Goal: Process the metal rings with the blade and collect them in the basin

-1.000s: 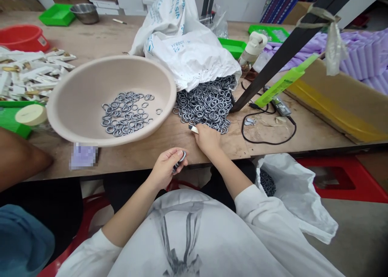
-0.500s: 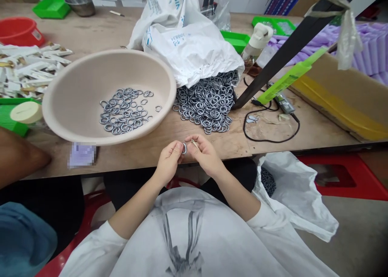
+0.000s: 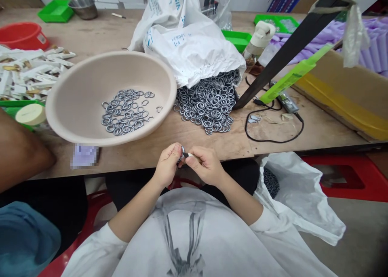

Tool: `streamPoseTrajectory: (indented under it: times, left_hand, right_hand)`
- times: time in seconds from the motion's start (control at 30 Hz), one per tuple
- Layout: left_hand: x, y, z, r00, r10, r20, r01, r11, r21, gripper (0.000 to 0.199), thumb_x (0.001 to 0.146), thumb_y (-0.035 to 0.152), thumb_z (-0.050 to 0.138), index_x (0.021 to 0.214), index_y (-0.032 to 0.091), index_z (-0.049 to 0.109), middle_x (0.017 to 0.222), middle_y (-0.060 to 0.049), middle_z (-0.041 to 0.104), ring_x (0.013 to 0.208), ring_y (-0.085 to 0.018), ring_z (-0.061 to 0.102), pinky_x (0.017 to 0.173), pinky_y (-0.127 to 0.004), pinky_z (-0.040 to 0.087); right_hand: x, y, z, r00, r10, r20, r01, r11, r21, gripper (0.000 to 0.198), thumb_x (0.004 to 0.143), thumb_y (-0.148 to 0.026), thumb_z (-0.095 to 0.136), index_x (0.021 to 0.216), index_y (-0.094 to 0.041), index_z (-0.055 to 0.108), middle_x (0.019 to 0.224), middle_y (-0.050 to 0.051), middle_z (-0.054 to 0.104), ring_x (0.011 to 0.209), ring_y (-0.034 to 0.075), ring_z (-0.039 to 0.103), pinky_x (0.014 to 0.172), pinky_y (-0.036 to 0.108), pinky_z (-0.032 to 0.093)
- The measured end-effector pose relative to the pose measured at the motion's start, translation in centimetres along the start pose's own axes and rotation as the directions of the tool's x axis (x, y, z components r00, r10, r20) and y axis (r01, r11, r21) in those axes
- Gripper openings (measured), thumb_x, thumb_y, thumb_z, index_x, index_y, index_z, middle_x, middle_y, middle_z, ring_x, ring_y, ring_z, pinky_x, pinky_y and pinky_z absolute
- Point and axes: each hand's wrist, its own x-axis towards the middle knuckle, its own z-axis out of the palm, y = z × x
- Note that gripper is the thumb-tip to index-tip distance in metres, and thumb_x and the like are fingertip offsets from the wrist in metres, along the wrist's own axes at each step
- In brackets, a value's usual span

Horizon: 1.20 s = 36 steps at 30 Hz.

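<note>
Rings (image 3: 182, 149) and small tool (image 3: 186, 155), partly hidden in the grip
The left hand (image 3: 167, 166) hides how many it holds; the right hand (image 3: 208, 164) covers the tool's rear, its tip too small to identify. The left edge crops the red basin (image 3: 22, 36) and a co-worker's arm (image 3: 21, 152), the top edge the white sack (image 3: 194, 57); a purple item (image 3: 85, 156) is pixelated.

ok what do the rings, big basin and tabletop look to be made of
Rings: probably metal, possibly coated; grey with bright glints.
Basin: likely plastic, fairly matte; smooth, evenly beige wall and rounded rim.
Tabletop: seemingly wood or plywood, dull; uneven brown.
</note>
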Motion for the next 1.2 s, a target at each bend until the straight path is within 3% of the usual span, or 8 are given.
streamPoseTrajectory:
  times: [0.1,0.47,0.6,0.73,0.8,0.9,1.0,1.2]
  left_hand:
    - [0.1,0.1,-0.1,1.0,0.001,0.024,-0.001,1.0,0.006,0.047,0.088,0.06,0.061,0.067,0.018,0.053,0.059,0.002,0.045,0.052,-0.009,0.038,0.048,-0.023,0.03]
    - [-0.1,1.0,0.2,0.99,-0.14,0.025,0.142,0.987,-0.07,0.05,0.078,0.062,0.07,0.064,0.018,0.052,0.056,0.003,0.044,0.048,-0.008,0.036,0.044,-0.021,0.028]
    - [-0.1,0.9,0.5,0.994,-0.091,0.057,0.093,0.995,-0.033,0.049,0.081,0.061,0.067,0.064,0.017,0.054,0.058,0.003,0.044,0.05,-0.008,0.036,0.045,-0.021,0.029]
    - [-0.2,0.5,0.5,0.993,-0.061,0.102,0.057,0.997,0.043,0.05,0.082,0.064,0.065,0.069,0.017,0.058,0.061,0.001,0.047,0.053,-0.009,0.039,0.046,-0.022,0.03]
    - [-0.3,0.4,0.4,0.992,-0.052,0.113,0.044,0.996,0.073,0.051,0.084,0.065,0.063,0.068,0.017,0.057,0.06,0.001,0.046,0.052,-0.009,0.038,0.046,-0.022,0.029]
    - [-0.5,0.5,0.4,0.99,-0.038,0.134,0.025,0.995,0.099,0.051,0.086,0.063,0.06,0.067,0.017,0.054,0.057,0.002,0.044,0.051,-0.009,0.037,0.047,-0.023,0.029]
    - [-0.5,0.6,0.4,0.989,-0.014,0.15,0.002,0.997,0.082,0.049,0.089,0.061,0.059,0.066,0.017,0.053,0.057,0.003,0.044,0.05,-0.009,0.037,0.048,-0.024,0.029]
    - [-0.2,0.7,0.3,0.99,0.001,0.144,-0.003,1.0,0.016,0.047,0.093,0.055,0.056,0.066,0.017,0.052,0.061,0.002,0.047,0.052,-0.009,0.039,0.048,-0.023,0.03]
  right_hand:
    - [0.0,-0.2,0.0,0.999,-0.038,0.003,0.038,0.998,-0.052,0.045,0.099,-0.05,0.048,0.068,-0.019,0.057,0.061,-0.002,0.048,0.057,0.011,0.045,0.057,0.026,0.03]
    - [0.2,0.3,-0.1,0.997,-0.06,-0.049,0.055,0.994,-0.095,0.039,0.095,-0.052,0.053,0.074,-0.02,0.061,0.069,0.001,0.06,0.063,0.013,0.052,0.061,0.028,0.037]
    - [0.1,0.0,0.2,0.989,0.078,-0.127,-0.059,0.987,0.15,0.036,0.087,-0.056,0.065,0.096,-0.021,0.063,0.079,0.001,0.065,0.068,0.015,0.06,0.065,0.029,0.047]
    - [0.4,-0.1,1.1,0.961,0.275,-0.027,-0.208,0.786,0.582,0.038,0.08,-0.055,0.074,0.095,-0.023,0.06,0.077,-0.003,0.063,0.061,0.014,0.063,0.06,0.03,0.057]
    - [0.6,0.0,1.6,0.955,0.294,0.024,-0.23,0.69,0.686,0.041,0.076,-0.056,0.077,0.09,-0.023,0.058,0.073,-0.004,0.061,0.057,0.013,0.062,0.057,0.031,0.058]
    - [0.9,0.4,2.0,0.955,0.297,0.016,-0.213,0.644,0.735,0.04,0.077,-0.057,0.076,0.085,-0.022,0.057,0.07,-0.004,0.061,0.054,0.012,0.061,0.054,0.03,0.058]
    - [1.0,0.5,1.8,0.96,0.281,-0.012,-0.193,0.689,0.699,0.038,0.081,-0.057,0.072,0.084,-0.022,0.059,0.067,-0.004,0.06,0.054,0.012,0.06,0.055,0.028,0.055]
    - [0.1,0.3,0.2,0.977,0.137,-0.166,-0.071,0.933,0.352,0.044,0.092,-0.062,0.055,0.082,-0.019,0.06,0.07,-0.001,0.056,0.064,0.012,0.052,0.061,0.026,0.043]
